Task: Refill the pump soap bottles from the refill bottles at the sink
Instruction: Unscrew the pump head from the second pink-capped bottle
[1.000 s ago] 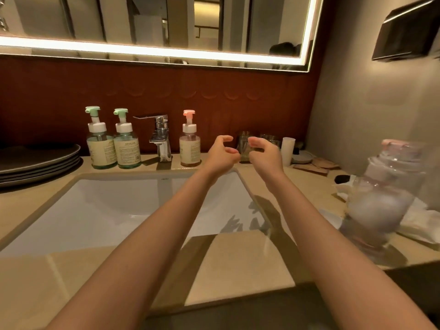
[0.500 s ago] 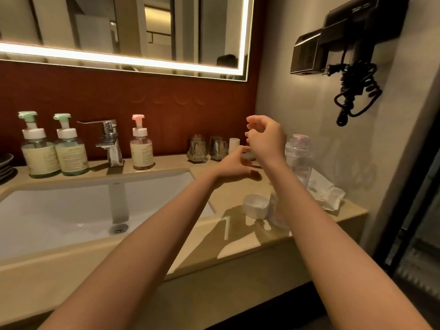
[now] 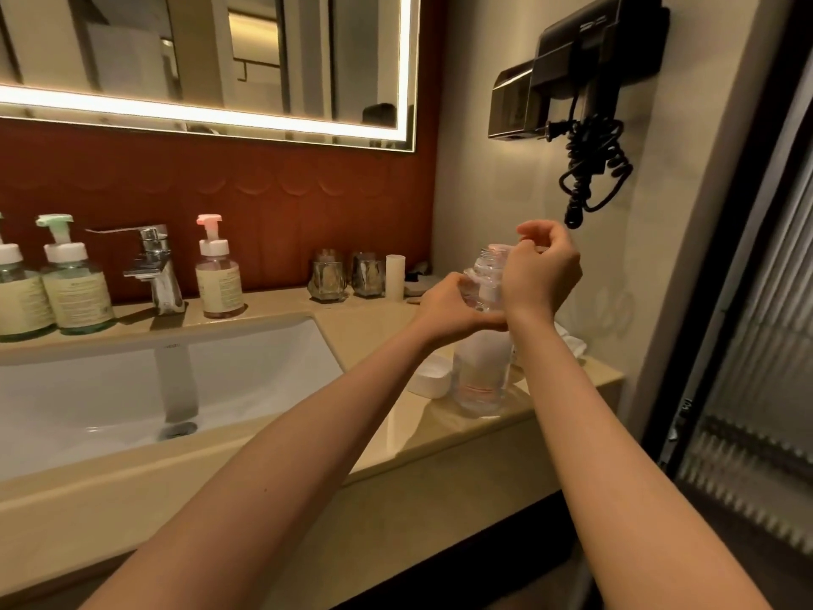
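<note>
Centre-right: grips, over sink (image 3: 132,389) 1 s ago, are now working refill bottle (image 3: 481,367) on bench (image 3: 440,427); L grip (image 3: 448,308) wrapping shoulder, R grip (image 3: 539,275) curling at cap (image 3: 498,249), pinch unclear; uncapping prob. starting.

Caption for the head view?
Left hand grips clear plastic refill bottle beside white sink; right hand curls over its top.

From hovering over the white rectangular sink basin (image 3: 132,380), both hands have moved right — the left hand (image 3: 453,311) now grips the shoulder of the clear plastic refill bottle (image 3: 481,367), untouched a second ago. The right hand (image 3: 542,271) has arrived at its pink top, fingers (image 3: 539,231) curled — whether they pinch it is unclear.
</note>
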{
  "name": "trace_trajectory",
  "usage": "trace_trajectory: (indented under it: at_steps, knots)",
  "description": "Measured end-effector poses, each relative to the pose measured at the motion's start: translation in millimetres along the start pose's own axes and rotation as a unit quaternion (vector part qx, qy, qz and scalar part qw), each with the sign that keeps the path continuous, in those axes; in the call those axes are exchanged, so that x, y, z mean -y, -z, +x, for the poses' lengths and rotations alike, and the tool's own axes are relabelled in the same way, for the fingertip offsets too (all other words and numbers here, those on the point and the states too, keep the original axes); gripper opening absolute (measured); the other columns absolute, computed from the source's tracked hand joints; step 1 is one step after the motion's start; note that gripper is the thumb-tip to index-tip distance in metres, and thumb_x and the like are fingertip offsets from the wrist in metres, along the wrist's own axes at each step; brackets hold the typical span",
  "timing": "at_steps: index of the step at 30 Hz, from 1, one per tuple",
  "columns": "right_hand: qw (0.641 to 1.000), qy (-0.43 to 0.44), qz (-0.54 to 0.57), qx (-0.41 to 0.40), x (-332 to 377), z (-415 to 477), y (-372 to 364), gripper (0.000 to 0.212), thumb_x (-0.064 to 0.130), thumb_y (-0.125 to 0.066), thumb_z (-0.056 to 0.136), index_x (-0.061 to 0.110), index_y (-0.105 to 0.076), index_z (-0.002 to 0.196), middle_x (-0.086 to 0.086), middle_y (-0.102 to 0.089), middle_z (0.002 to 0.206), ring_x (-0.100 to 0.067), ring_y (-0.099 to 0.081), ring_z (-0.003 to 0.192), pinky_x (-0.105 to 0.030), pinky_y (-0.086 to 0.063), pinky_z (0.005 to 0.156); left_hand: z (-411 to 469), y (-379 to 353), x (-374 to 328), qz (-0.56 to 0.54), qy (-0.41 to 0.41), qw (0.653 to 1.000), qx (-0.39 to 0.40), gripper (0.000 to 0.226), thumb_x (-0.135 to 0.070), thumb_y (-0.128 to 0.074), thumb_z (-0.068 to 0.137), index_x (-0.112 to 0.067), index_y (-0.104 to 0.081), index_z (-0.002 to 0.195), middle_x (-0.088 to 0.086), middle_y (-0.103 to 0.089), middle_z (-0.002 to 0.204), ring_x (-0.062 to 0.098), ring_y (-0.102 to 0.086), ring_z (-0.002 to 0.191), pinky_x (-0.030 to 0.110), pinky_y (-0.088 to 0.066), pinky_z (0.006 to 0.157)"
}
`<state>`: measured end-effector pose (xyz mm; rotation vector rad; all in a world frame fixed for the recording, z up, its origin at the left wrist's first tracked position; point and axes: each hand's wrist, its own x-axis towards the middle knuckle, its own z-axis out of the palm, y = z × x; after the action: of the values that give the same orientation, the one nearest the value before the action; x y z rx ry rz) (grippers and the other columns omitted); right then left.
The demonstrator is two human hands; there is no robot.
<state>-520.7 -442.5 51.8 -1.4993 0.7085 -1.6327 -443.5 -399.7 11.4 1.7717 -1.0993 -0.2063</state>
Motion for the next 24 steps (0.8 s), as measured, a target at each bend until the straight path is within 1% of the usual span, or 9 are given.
trace_trajectory:
  at_steps: [3, 6, 7, 9, 12, 17, 20, 22, 24]
  knots:
    - [0.998, -0.017, -0.040, 0.036, -2, 2, 1, 0.028, 0.002, -0.045, 0.085, 0.011, -0.052, 0.111, -0.004, -0.054, 0.113, -0.017, -0.050, 0.101, -0.020, -0.039, 0.072, -2, 3, 0, 0.006, -0.013, 1.000, -0.009, 0.058, -0.032, -0.085, 0.062, -0.017, -0.050, 0.105, -0.001, -0.060, 0.103, 0.014, -0.058, 0.096, 0.030, -0.051, 0.082]
    - [0.996, -0.036, -0.046, 0.064, -1, 3, -2, 0.031, 0.008, -0.047, 0.086, 0.012, -0.046, 0.116, -0.006, -0.053, 0.114, -0.021, -0.051, 0.103, -0.033, -0.044, 0.083, -3, 6, 0, -0.004, -0.018, 1.000, -0.019, 0.063, -0.032, -0.085, 0.062, -0.014, -0.054, 0.114, 0.000, -0.061, 0.109, 0.014, -0.059, 0.099, 0.026, -0.050, 0.081]
    - [0.996, -0.036, -0.043, 0.070, 0, 3, -2, 0.031, 0.010, -0.048, 0.086, 0.012, -0.045, 0.117, -0.006, -0.053, 0.113, -0.021, -0.052, 0.101, -0.033, -0.045, 0.083, -4, 8, -2, -0.010, -0.023, 0.999, -0.024, 0.065, -0.032, -0.084, 0.063, -0.013, -0.054, 0.117, 0.000, -0.060, 0.113, 0.013, -0.059, 0.100, 0.025, -0.049, 0.080]
    - [0.995, -0.036, -0.029, 0.086, 2, 3, -5, 0.032, 0.015, -0.050, 0.087, 0.012, -0.044, 0.118, -0.004, -0.052, 0.108, -0.019, -0.051, 0.095, -0.025, -0.043, 0.072, -5, 14, -5, -0.030, -0.032, 0.998, -0.035, 0.066, -0.030, -0.083, 0.065, -0.012, -0.054, 0.121, 0.000, -0.060, 0.115, 0.012, -0.059, 0.102, 0.021, -0.048, 0.079]
    - [0.994, -0.037, -0.001, 0.099, 7, 4, -8, 0.033, 0.021, -0.051, 0.089, 0.011, -0.043, 0.119, -0.001, -0.048, 0.101, -0.016, -0.048, 0.089, -0.017, -0.034, 0.059, -8, 26, -12, -0.046, -0.046, 0.996, -0.058, 0.062, -0.031, -0.082, 0.066, -0.012, -0.055, 0.118, -0.002, -0.059, 0.107, 0.010, -0.057, 0.095, 0.015, -0.045, 0.070]
    - [0.996, -0.034, 0.031, 0.082, 6, 2, -16, 0.029, 0.023, -0.047, 0.091, 0.008, -0.046, 0.116, -0.001, -0.052, 0.098, -0.020, -0.051, 0.088, -0.026, -0.036, 0.063, -6, 47, -13, -0.057, -0.046, 0.991, -0.112, 0.056, -0.035, -0.081, 0.066, -0.015, -0.055, 0.113, -0.005, -0.057, 0.102, 0.002, -0.053, 0.086, 0.018, -0.045, 0.070]
    - [0.992, -0.043, -0.003, 0.117, 2, 0, -21, 0.029, 0.022, -0.046, 0.091, 0.009, -0.047, 0.117, -0.001, -0.051, 0.096, -0.018, -0.048, 0.085, -0.024, -0.034, 0.060, -3, 62, -9, -0.044, -0.037, 0.985, -0.161, 0.051, -0.039, -0.081, 0.065, -0.020, -0.053, 0.103, -0.010, -0.055, 0.092, 0.002, -0.053, 0.083, 0.023, -0.049, 0.072]
    - [0.987, -0.041, -0.030, 0.152, -1, -4, -27, 0.029, 0.021, -0.049, 0.090, 0.012, -0.048, 0.117, -0.003, -0.052, 0.103, -0.017, -0.048, 0.088, -0.023, -0.035, 0.063, -2, 70, -6, -0.032, -0.035, 0.980, -0.192, 0.050, -0.039, -0.081, 0.065, -0.021, -0.052, 0.101, -0.009, -0.055, 0.091, 0.004, -0.053, 0.082, 0.020, -0.047, 0.069]
    - [0.983, -0.041, -0.052, 0.171, -5, -9, -33, 0.031, 0.018, -0.052, 0.088, 0.013, -0.048, 0.118, -0.005, -0.052, 0.112, -0.018, -0.050, 0.094, -0.024, -0.038, 0.073, -1, 78, 0, -0.019, -0.028, 0.974, -0.226, 0.052, -0.038, -0.080, 0.066, -0.019, -0.052, 0.105, -0.007, -0.054, 0.097, 0.007, -0.052, 0.086, 0.016, -0.043, 0.066]
